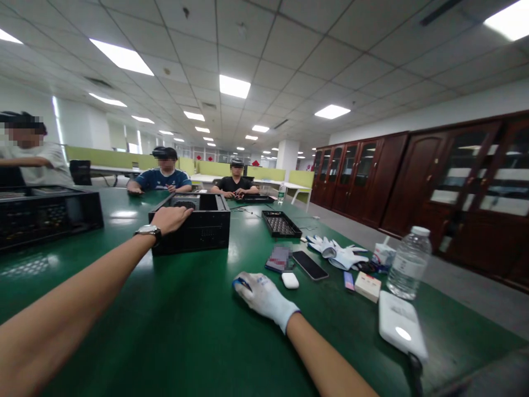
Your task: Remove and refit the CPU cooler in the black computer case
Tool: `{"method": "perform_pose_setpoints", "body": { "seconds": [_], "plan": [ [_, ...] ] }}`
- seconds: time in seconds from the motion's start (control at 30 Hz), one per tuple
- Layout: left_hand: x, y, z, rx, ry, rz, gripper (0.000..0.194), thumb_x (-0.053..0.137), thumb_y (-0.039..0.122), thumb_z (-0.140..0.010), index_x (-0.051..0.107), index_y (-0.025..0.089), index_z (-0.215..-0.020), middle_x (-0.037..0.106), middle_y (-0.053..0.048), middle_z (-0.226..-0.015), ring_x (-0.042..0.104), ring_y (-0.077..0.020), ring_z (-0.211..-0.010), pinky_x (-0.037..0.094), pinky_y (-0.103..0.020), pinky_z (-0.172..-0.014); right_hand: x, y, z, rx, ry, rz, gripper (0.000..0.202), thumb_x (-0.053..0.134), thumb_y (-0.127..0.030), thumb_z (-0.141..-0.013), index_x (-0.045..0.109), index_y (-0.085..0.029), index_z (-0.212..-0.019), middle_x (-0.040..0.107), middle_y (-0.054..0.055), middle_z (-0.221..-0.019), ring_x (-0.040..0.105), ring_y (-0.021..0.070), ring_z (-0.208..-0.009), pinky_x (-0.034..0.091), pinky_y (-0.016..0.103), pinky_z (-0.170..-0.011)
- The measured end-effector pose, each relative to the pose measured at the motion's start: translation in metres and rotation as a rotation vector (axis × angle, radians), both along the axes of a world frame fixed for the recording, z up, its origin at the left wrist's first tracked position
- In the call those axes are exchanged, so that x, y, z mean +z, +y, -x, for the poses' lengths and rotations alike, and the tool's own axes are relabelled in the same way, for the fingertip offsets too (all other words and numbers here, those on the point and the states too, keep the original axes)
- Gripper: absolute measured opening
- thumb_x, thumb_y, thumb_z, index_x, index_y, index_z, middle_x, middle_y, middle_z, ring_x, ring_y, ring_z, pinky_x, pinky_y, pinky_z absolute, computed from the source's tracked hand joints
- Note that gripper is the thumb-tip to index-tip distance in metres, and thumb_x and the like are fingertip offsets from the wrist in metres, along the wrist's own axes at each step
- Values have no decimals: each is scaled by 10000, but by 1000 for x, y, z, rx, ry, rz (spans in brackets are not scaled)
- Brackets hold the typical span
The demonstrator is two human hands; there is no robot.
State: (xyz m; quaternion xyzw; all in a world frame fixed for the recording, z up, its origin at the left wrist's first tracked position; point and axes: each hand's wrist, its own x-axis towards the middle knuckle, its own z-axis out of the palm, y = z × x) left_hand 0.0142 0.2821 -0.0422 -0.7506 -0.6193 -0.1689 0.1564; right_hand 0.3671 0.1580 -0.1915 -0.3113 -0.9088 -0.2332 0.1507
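Observation:
My bare left hand (171, 219), with a watch at the wrist, rests on the top edge of a black computer case (202, 230). Its fingers lie stretched over the rim. My right hand (258, 292) wears a white glove and is low over the green table (185, 331). Its fingers are curled round something blue and dark that I cannot make out. Close to the right hand are a white earbud case (290, 280), a dark patterned item (279, 258) and a black phone (309, 265).
White gloves (336, 252), a small box (367, 286), a water bottle (410, 263) and a white device (403, 324) stand at the right. A black tray (281, 224) lies farther back. Another case (49, 218) is at the left. Three people are around the table.

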Motion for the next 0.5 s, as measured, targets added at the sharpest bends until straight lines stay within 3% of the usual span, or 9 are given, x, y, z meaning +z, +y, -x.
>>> {"method": "perform_pose_setpoints", "body": {
  "seconds": [0.13,0.27,0.37,0.5],
  "plan": [
    [-1,-19,-3,109,101,-9,323,653,430,-1038,674,159,-1213,722,-78,-1164,717,-232,-1008,607,-456,-911,-3,11,-7,-72,40,52,322,615,-185,-998,712,-187,-1305,714,160,-1321,724,288,-1053,568,346,-847],
    [-2,-54,-6,113,148,-63,426,392,444,-1123,684,135,-1098,766,-132,-1014,746,-301,-959,564,-467,-880,-3,16,-19,-150,101,69,352,594,-147,-983,708,-185,-1314,696,177,-1360,713,297,-1108,568,365,-907],
    [-4,-87,-5,77,157,-93,496,296,449,-1110,680,143,-1041,777,-181,-975,754,-369,-942,537,-462,-828,-5,18,-26,-193,157,55,348,579,-128,-976,714,-202,-1288,702,155,-1359,706,273,-1128,554,349,-956],
    [-10,-148,3,35,144,-102,510,300,506,-1075,693,182,-1053,788,-150,-972,753,-360,-932,536,-455,-846,-7,21,-31,-182,224,44,326,575,-123,-972,721,-217,-1248,713,142,-1343,700,265,-1157,543,357,-1009]
  ]
}}
